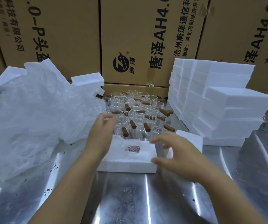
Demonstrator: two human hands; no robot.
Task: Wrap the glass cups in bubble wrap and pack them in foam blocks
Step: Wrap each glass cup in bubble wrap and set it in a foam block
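Glass cups, clear, with brown wooden handles, crowded at the far middle of the steel table. One bubble-wrapped cup lies nearer, in the recess of the white foam block. Left hand hovers over the cluster, fingers loosely curled, empty. Right hand spread, empty, beside the block. Risk: reaching in could topple neighbours, slick glass on hard metal. Crinkly bubble wrap heaped left.

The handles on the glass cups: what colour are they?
Reddish brown, wood-like. The handles show clearly in the head view, among the clear glass cups.
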